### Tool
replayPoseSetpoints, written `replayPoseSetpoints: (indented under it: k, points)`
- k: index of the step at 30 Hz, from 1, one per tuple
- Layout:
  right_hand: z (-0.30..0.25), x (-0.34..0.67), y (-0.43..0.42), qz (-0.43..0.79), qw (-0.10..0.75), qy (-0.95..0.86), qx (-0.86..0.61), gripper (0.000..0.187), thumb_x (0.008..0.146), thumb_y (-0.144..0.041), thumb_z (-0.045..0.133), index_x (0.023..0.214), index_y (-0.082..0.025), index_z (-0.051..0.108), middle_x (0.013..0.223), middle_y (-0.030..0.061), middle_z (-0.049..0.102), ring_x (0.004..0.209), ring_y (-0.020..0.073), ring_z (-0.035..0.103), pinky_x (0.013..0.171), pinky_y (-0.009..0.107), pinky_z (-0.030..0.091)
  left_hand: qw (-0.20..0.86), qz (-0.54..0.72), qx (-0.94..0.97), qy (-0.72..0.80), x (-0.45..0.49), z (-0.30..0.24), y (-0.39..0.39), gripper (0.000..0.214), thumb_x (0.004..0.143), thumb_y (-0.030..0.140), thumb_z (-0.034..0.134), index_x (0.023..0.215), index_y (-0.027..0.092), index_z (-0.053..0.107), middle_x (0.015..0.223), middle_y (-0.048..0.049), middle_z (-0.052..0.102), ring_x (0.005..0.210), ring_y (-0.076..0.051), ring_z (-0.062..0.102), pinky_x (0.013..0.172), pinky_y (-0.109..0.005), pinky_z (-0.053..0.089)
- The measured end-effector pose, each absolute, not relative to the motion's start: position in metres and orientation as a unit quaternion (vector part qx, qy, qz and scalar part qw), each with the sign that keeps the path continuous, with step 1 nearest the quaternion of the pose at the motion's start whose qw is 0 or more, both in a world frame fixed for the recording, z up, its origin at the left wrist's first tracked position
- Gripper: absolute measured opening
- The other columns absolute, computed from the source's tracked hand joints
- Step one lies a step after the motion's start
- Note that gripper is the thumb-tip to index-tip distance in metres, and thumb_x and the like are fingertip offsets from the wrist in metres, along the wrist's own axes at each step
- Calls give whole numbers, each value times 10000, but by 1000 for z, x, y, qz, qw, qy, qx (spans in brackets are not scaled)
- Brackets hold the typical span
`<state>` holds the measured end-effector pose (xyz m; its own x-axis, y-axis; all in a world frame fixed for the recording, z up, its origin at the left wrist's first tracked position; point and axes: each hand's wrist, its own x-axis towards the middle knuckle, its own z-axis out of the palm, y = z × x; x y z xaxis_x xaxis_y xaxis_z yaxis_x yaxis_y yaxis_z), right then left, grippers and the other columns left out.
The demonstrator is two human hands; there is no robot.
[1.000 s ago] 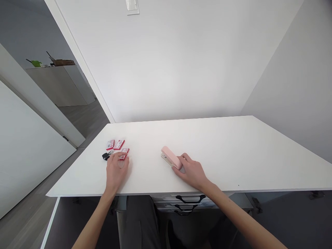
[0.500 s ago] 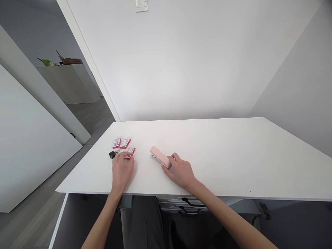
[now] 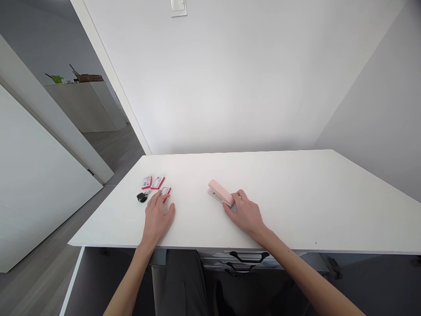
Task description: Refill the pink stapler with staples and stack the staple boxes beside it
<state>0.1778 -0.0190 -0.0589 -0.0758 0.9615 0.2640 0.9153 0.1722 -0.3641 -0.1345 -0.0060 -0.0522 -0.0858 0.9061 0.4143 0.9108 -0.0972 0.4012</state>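
Note:
My right hand (image 3: 246,213) grips the rear end of a pink stapler (image 3: 221,192), its front pointing up and left above the white table. At the left, my left hand (image 3: 159,219) rests low on the table with its fingers apart and nothing held. Its fingertips reach a small red-and-white box (image 3: 166,192), partly hidden behind them. Two more such boxes, one on the left (image 3: 146,182) and one on the right (image 3: 158,182), lie just beyond. A black staple remover (image 3: 142,197) with metal jaws, as it appears, lies left of my fingers.
The white table (image 3: 283,193) meets a white wall at its back edge. Below its front edge are drawers with black handles (image 3: 249,257). A door (image 3: 39,184) stands at the left, beside a doorway with a cabinet (image 3: 80,107) beyond.
My right hand has moved the stapler to the right and slightly away. The fingers of my left hand have spread, the thumb shifting away from the nearest box.

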Motion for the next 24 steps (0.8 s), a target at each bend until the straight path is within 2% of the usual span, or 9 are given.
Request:
replayPoseSetpoints:
  k: [7,11,14,18,24]
  points:
    - [-67,231,-24,12,230,-679,-697,248,971,-436,518,863,-213,496,962,24,589,597,124,525,535,262,291,12,-254,-702,-665,-131,-51,-11,448,989,412,457,1346,172,581,1606,-154,435,1476,-332,411,1194,-547,345]
    - [-64,250,-31,50,229,-645,-727,272,955,-468,513,833,-231,457,836,2,617,592,148,540,547,269,308,20,-213,-756,-619,-126,-51,-11,464,1031,432,403,1423,232,548,1634,-99,407,1473,-318,422,1179,-530,373]
    - [-61,251,-36,74,219,-661,-714,243,949,-461,517,1009,-226,522,820,7,673,628,186,595,561,280,312,10,-186,-805,-563,-112,-51,-12,471,1051,436,389,1485,291,500,1659,-59,371,1481,-306,411,1174,-517,385]
    - [-59,247,-37,80,214,-693,-684,404,943,-455,534,1260,-207,503,895,43,731,697,225,656,582,293,324,7,-185,-844,-503,-73,-51,-18,462,1055,392,407,1498,286,491,1650,-79,378,1459,-308,419,1152,-519,405]
    - [-59,250,-38,100,228,-711,-658,423,943,-504,550,1244,-207,551,930,53,747,733,231,681,605,302,363,-9,-202,-869,-452,-6,-49,-30,437,1034,301,458,1465,275,521,1611,-114,406,1373,-327,444,1093,-550,446]
